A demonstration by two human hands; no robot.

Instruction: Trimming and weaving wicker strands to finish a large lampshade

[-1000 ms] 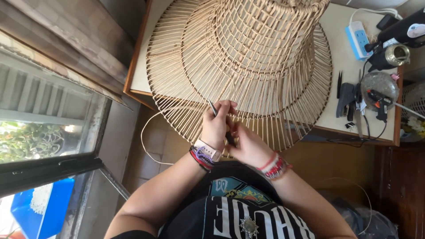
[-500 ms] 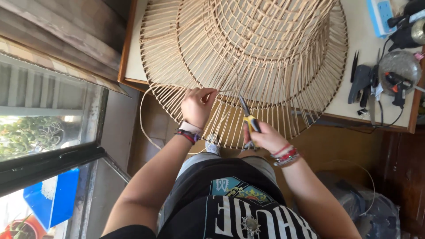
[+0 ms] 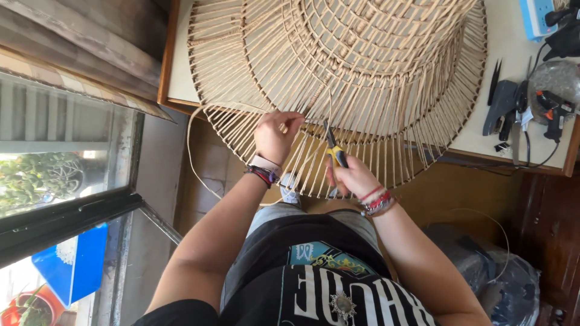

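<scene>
I am working on a big round rattan frame [image 3: 362,66] that is lying on the wooden table [image 3: 175,78] and overhanging its near edge toward my lap. Most of it is looking woven already: the inner rings are closely bound, and the spokes are fanning out to the dark outer rim. The stretch nearest me seems to be what is left, since a loose rattan strand [image 3: 192,157] is looping down off the edge and trailing toward the floor.

My left hand [image 3: 275,136] is curling round the spokes at the rim, fingers pressed together and pinching the weave. My right hand [image 3: 353,176] is closing in a fist on yellow-handled pliers [image 3: 334,148], their nose pointing up into the spokes; I cannot tell whether they are biting a strand.

To my right on the table are lying a dark hand tool [image 3: 501,108], a glue gun [image 3: 553,105] with its cable, and a blue power strip [image 3: 534,15]. The spokes themselves are crowding my fingers.
</scene>
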